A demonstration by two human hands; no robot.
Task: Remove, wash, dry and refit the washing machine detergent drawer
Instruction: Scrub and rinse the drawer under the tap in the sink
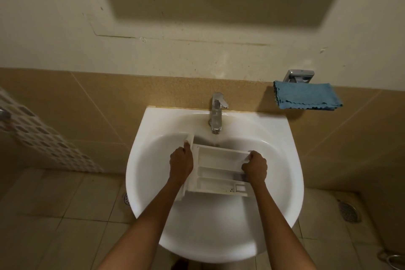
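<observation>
While our left hand [181,163] gripped the left end of the detergent drawer [219,161], we held it in the sink bowl [142,160] just below the faucet [216,116], compartments up. Our right hand [254,167] curled around its right edge, and a blue cloth [306,95] lay further right.

Single head view, looking steeply down, close above sink [285,182]

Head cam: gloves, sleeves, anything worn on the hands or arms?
Nothing worn. Left hand and right hand are bare: no gloves, rings or watch visible. Left arm and right arm are bare down to the frame edge, no sleeve in view.
</observation>
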